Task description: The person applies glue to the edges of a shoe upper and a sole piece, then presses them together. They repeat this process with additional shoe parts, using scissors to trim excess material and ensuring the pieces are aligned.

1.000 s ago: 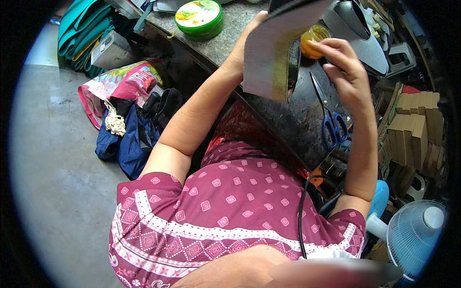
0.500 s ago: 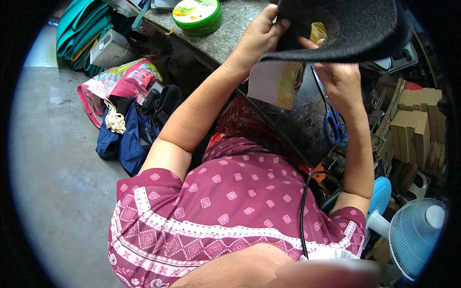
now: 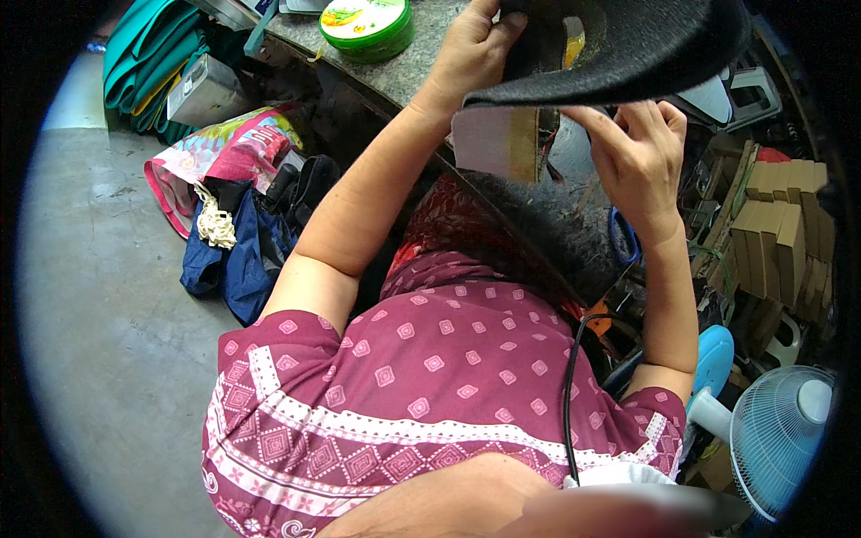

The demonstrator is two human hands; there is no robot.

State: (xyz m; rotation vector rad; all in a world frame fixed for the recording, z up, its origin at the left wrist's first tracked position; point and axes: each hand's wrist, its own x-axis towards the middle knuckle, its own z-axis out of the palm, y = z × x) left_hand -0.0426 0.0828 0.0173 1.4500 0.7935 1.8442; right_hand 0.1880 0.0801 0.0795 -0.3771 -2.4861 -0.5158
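My left hand is closed on the left edge of a curved, black, felt-like piece, its thumb on the near side. The piece is held up over the worktable and partly cut off by the top of the view. Inside its curve, a small yellow patch shows; what it belongs to I cannot tell. Just below the lower rim, my right hand has its fingers apart, the index finger stretched left along the rim. Under the rim hangs or lies a flat grey-and-tan piece. Blue-handled scissors lie beside my right wrist, their blades mostly hidden.
A round green tub stands on the speckled tabletop. Tan blocks are stacked at the right, above a fan. Bags and folded green sheets sit at the left by the table. A black cable crosses my shirt.
The black piece has shifted slightly left and up with my left hand. My right fingers have come out from inside its curve to below the rim. The scissors are more hidden.
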